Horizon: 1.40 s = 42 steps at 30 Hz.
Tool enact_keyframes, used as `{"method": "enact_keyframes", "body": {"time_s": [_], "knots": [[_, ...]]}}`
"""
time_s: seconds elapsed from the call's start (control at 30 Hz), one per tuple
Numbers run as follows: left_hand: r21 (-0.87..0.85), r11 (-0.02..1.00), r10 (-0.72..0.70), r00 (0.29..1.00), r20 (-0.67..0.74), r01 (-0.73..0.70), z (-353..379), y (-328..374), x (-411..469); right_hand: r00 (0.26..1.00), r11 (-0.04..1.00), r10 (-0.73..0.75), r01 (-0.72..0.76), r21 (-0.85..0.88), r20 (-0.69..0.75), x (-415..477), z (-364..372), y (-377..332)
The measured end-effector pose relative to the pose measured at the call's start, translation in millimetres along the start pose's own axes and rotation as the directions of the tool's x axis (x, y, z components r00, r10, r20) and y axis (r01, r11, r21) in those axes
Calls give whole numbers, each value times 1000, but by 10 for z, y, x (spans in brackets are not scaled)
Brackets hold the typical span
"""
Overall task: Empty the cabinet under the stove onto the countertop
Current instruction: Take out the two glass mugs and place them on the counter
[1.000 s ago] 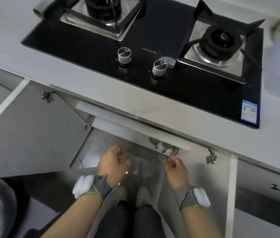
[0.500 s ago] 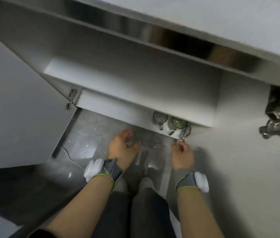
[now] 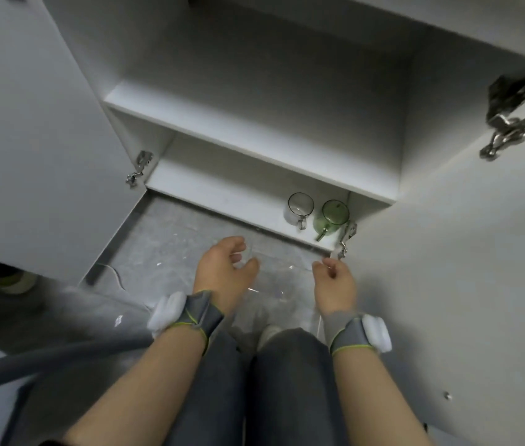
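Looking down into an open white cabinet with both doors swung wide. Standing side by side at the right end of the bottom shelf: a clear glass mug and a green glass mug. Gripping a clear plastic container low before the shelf: left hand and right hand, fingers curled over its edges.

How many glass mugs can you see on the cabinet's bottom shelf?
2. A clear glass mug stands at the shelf's right end, and a green glass mug stands just right of it, by the cabinet wall. No others show.
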<state>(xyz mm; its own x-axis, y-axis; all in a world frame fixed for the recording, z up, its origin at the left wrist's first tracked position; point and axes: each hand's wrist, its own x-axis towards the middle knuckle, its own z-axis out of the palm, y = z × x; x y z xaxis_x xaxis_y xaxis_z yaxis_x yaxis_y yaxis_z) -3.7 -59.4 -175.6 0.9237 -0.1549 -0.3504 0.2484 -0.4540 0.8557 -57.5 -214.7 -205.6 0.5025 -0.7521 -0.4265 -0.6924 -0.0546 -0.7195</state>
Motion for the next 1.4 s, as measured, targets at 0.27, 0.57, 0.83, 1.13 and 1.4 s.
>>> {"method": "enact_keyframes", "body": {"time_s": [0.27,0.57,0.83,1.13,1.4], "knots": [[50,997,62,998,21,-63,252,-53,283,999,1000,5,-5,-10,-32,328,103,109],[173,984,16,996,90,-31,733,-151,1086,993,998,58,-57,10,-106,1079,413,112],[326,945,-99,981,168,40,1258,-670,1657,984,991,134,-132,24,-119,1904,778,584],[348,936,-108,978,176,41,1691,-817,2058,979,981,188,-184,56,-83,2533,1157,1111],[248,964,-143,971,192,93,1881,-943,2311,969,959,241,-229,165,-56,2867,1334,1128]]}}
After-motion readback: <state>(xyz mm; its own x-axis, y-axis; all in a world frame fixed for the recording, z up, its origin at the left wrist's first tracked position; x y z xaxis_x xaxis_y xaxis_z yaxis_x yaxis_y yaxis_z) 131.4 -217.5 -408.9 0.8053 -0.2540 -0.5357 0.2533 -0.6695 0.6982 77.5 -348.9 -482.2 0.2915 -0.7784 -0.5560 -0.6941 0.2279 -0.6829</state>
